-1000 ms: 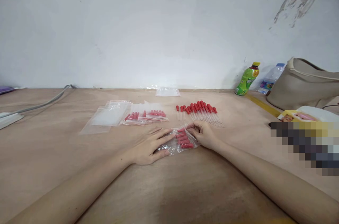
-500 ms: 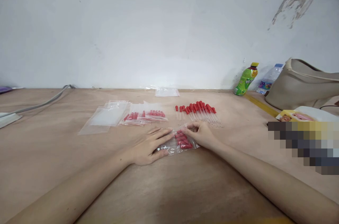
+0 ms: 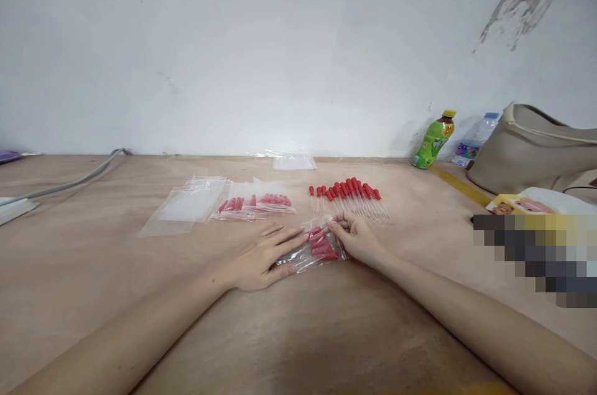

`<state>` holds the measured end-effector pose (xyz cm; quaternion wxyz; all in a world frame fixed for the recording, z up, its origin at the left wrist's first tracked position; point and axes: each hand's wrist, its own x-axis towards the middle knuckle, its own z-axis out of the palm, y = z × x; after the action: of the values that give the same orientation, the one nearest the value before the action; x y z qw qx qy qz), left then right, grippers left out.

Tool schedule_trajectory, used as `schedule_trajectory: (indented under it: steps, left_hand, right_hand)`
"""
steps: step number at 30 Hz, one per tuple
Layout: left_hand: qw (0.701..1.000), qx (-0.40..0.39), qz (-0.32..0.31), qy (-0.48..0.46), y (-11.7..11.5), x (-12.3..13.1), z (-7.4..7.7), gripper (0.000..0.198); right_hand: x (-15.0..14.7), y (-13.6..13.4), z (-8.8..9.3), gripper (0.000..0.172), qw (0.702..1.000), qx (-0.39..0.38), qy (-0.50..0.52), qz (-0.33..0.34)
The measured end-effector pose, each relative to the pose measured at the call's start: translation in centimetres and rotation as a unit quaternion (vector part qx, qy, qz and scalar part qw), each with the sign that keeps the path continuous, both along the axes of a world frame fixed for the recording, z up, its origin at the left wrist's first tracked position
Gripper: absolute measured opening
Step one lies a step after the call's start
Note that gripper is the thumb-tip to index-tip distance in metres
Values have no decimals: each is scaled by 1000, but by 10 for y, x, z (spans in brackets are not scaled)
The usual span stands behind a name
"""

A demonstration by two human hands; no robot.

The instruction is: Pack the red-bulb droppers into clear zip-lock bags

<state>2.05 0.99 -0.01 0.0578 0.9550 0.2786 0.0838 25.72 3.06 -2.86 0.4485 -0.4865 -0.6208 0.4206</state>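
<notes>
A clear zip bag point(image 3: 304, 257) lies on the table with several red-bulbed droppers point(image 3: 321, 248) inside it. My left hand point(image 3: 267, 257) rests flat across the bag's left part, fingers spread. At its upper right edge, my right hand point(image 3: 352, 234) pinches the plastic between thumb and fingers. Beyond the right hand is a row of loose droppers point(image 3: 354, 193) with red bulbs and thin clear stems. Filled bags point(image 3: 254, 202) with red bulbs showing overlap one another behind my left hand. Flat bags without droppers point(image 3: 186, 208) are spread to their left.
Another flat bag point(image 3: 293, 162) lies by the wall. At the back right stand a green bottle point(image 3: 433, 141), a clear water bottle point(image 3: 476, 140) and a beige handbag point(image 3: 513, 152). A yellow package point(image 3: 522, 203) is at the right. A grey cable point(image 3: 88, 176) runs along the left.
My right hand has shifted slightly right along the bag's edge, uncovering more of the red bulbs. My left hand stays in place.
</notes>
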Motion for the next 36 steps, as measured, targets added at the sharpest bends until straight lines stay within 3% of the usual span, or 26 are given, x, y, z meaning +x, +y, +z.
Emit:
schedule_trajectory:
  steps: [5, 11, 20, 25, 28, 36]
  left_hand:
    - [1000, -3, 4, 3, 0, 0, 0, 53]
    - [1000, -6, -5, 4, 1, 0, 1, 53]
    - [1000, -2, -6, 16, 1, 0, 2, 54]
    - [1000, 6, -9, 27, 0, 1, 4, 54]
    - [1000, 8, -9, 26, 0, 1, 4, 53]
    - [1000, 7, -4, 19, 1, 1, 2, 54]
  right_hand:
    - [11, 7, 2, 40, 989, 43, -86, -112]
    - [12, 3, 11, 34, 988, -47, -140, 42]
    - [20, -1, 14, 34, 991, -31, -124, 27]
    - [36, -8, 29, 34, 970, -101, -137, 173]
    - [37, -11, 31, 35, 959, -144, -116, 215]
    - [35, -12, 30, 35, 969, -129, -74, 198]
